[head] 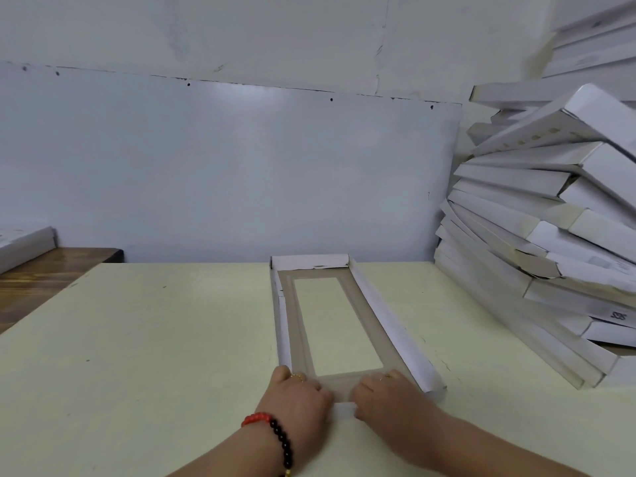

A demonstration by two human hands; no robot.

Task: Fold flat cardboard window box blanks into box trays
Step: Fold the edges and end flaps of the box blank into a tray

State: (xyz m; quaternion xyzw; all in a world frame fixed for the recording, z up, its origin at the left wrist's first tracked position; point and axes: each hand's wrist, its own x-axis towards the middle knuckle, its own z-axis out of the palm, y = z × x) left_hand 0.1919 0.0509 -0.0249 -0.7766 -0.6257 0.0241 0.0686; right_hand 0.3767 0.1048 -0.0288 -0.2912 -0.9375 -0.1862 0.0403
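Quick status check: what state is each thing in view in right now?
Window box blank: flat on table, far end and both long walls folded up, near end flap not yet up.
Left hand: fingers curled on near end flap.
Right hand: fingers curled on near end flap.
Pile of folded trays: stacked at right, leaning.

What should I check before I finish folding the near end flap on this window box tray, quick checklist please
1. Far end wall standing: ok.
2. Right side wall folded up: ok.
3. Left side wall folded up: ok, though uneven near the far end.
4. Left hand and right hand both on the near end flap: ok.
5. Near corner tabs tucked: cannot tell, hands cover them.
6. Stack of finished boxes stable: not ok, it leans.
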